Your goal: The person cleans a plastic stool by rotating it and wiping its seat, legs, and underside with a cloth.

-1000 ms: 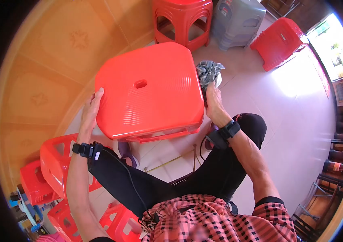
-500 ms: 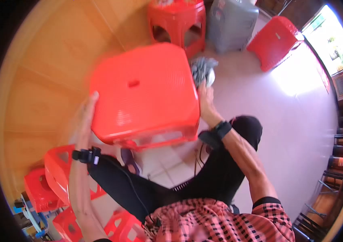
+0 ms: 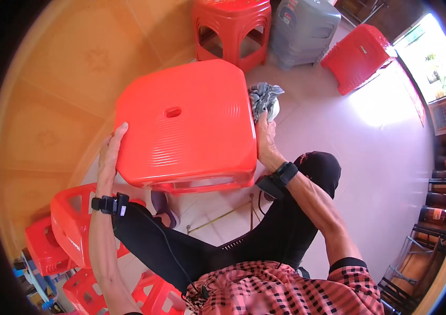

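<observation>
A red plastic stool (image 3: pixel 191 136) with a small slot in its seat is held up between my hands, seat facing me. My left hand (image 3: pixel 110 149) grips its left edge, thumb on the rim and the other fingers mostly hidden. At the right side, my right hand (image 3: pixel 266 136) is closed on a crumpled grey and white cloth (image 3: pixel 264 98), its wrist against the stool's edge. Part of the right fingers is hidden by the cloth and stool.
Ahead stand another red stool (image 3: pixel 232 31), a stack of grey stools (image 3: pixel 305 31) and a tipped red stool (image 3: pixel 359 56). More red stools (image 3: pixel 73 231) lie at lower left. A wooden panel (image 3: pixel 49 121) borders the left; dark shelving with jars (image 3: pixel 438 202) lines the right.
The stool, blurred by motion before, now appears sharp and has shifted slightly left. Both hands keep their places on its sides, and the cloth stays in my right hand.
</observation>
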Action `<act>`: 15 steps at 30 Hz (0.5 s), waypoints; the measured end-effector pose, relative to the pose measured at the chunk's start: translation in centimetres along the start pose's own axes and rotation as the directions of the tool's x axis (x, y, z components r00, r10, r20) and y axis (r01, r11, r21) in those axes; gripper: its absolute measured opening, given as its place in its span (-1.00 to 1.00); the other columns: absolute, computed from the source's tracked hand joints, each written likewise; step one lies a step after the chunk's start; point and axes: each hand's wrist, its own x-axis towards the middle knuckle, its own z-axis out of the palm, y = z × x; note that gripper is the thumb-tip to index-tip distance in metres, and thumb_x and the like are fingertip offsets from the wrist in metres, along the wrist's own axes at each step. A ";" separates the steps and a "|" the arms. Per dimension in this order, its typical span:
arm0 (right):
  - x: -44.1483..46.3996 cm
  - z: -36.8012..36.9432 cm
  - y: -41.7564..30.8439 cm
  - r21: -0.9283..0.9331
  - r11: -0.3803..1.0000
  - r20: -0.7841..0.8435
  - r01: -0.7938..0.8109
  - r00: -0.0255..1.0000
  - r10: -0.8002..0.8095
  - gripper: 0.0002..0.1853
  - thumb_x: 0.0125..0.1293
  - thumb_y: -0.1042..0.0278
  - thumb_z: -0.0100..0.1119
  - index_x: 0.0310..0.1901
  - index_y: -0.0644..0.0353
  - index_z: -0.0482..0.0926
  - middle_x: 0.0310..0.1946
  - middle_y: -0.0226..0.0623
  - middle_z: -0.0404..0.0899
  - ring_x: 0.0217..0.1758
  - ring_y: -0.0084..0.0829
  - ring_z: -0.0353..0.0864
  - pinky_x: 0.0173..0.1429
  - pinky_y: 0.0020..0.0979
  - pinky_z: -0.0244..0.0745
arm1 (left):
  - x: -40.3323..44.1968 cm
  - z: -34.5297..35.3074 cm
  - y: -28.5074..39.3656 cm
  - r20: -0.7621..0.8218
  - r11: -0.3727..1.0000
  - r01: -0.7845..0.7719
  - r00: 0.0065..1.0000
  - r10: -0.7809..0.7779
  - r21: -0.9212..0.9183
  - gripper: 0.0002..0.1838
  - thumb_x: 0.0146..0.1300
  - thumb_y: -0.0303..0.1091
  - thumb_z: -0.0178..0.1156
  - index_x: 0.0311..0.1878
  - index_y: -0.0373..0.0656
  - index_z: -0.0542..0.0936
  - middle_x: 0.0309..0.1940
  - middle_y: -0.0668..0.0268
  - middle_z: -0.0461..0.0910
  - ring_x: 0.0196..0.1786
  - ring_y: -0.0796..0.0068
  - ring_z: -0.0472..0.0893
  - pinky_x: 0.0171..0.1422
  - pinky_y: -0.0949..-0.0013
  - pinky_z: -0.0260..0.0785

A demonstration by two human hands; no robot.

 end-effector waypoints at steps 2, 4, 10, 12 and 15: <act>2.2 -0.4 4.1 0.110 0.992 0.097 0.065 0.992 -0.076 -0.46 0.38 -0.01 -0.11 -0.01 0.42 0.50 -0.20 -0.21 0.60 -0.13 -0.35 0.54 0.02 -0.29 0.38 | -0.2 0.3 -0.5 0.007 1.000 0.003 1.000 -0.003 0.027 -0.33 0.20 0.13 0.15 0.05 -0.39 0.51 -0.09 0.15 0.61 -0.08 0.45 0.59 0.03 0.45 0.40; 1.9 0.3 4.0 0.010 0.999 0.037 0.045 0.998 -0.045 -0.45 0.38 -0.02 -0.11 0.02 0.41 0.49 -0.16 -0.20 0.60 -0.11 -0.38 0.54 0.02 -0.31 0.38 | -0.6 0.8 -0.1 0.020 0.999 -0.054 0.998 0.054 -0.007 -0.34 0.19 0.12 0.16 0.05 -0.37 0.52 -0.08 0.16 0.61 -0.07 0.46 0.59 0.02 0.46 0.40; 1.0 -0.2 2.8 0.167 0.983 0.108 -0.071 0.993 0.053 -0.40 0.36 -0.09 -0.12 0.05 0.41 0.46 -0.17 -0.21 0.58 -0.13 -0.45 0.51 -0.02 -0.38 0.38 | -2.9 1.6 -2.4 -0.285 0.774 -0.365 0.780 0.557 0.517 -0.66 0.31 -0.16 0.11 -0.10 -0.30 0.52 -0.28 0.26 0.56 -0.21 0.48 0.53 -0.06 0.45 0.38; 1.3 -0.9 2.8 -0.039 0.983 0.118 -0.178 0.976 0.181 -0.39 0.35 -0.19 -0.16 0.11 0.25 0.37 -0.08 -0.22 0.50 -0.10 -0.39 0.55 -0.12 -0.29 0.50 | -7.5 3.2 -0.9 -0.276 0.807 -0.358 0.808 0.520 0.470 -0.73 0.32 -0.25 0.08 -0.15 -0.30 0.50 -0.31 0.27 0.51 -0.23 0.47 0.50 -0.07 0.45 0.35; 0.8 -1.0 1.9 0.013 0.979 0.166 -0.205 0.966 0.200 -0.39 0.35 -0.15 -0.14 0.11 0.31 0.39 -0.09 -0.26 0.52 -0.11 -0.43 0.52 -0.10 -0.34 0.43 | -14.5 7.3 -1.0 -0.175 0.830 -0.400 0.853 0.492 0.387 -0.90 0.27 -0.46 0.01 -0.26 -0.28 0.48 -0.41 0.33 0.38 -0.32 0.50 0.39 -0.16 0.45 0.28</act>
